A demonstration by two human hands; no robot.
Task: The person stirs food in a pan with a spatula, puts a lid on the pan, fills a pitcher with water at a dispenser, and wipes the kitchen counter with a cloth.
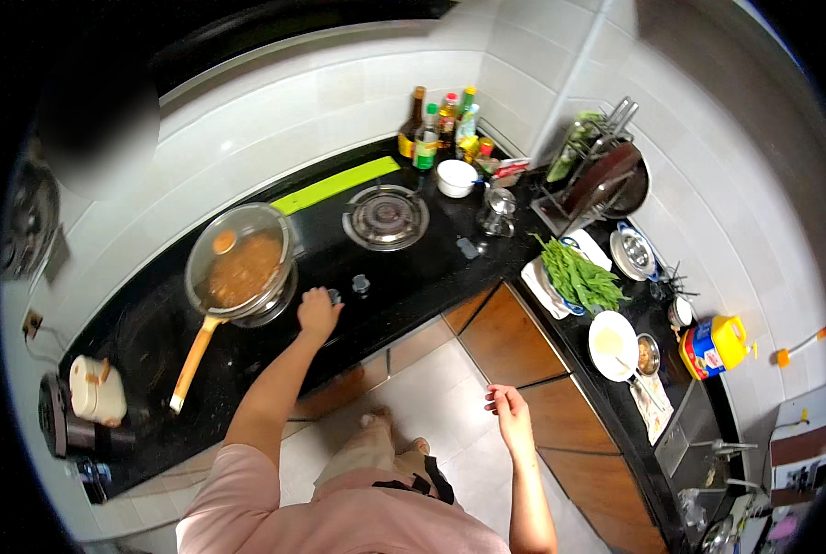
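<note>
My left hand (318,317) reaches over the black gas hob, its fingers around a stove knob (335,296) that they partly hide. A second knob (361,284) sits just to its right. Left of that hand, a pan covered by a glass lid (266,232) stands on the left burner (278,302); brown food shows through the glass. The pan's pale wooden handle (197,360) points toward me. The right burner (386,217) carries no pot. My right hand (511,415) hangs in the air before the wooden cabinets (517,339), fingers loosely bent, holding nothing.
Behind the hob stand sauce bottles (426,142) and a white bowl (457,178). Along the right counter are leafy greens (579,277), a white plate (613,332), an oil jug (714,347) and a sink (679,433). A cream container (97,398) stands at left.
</note>
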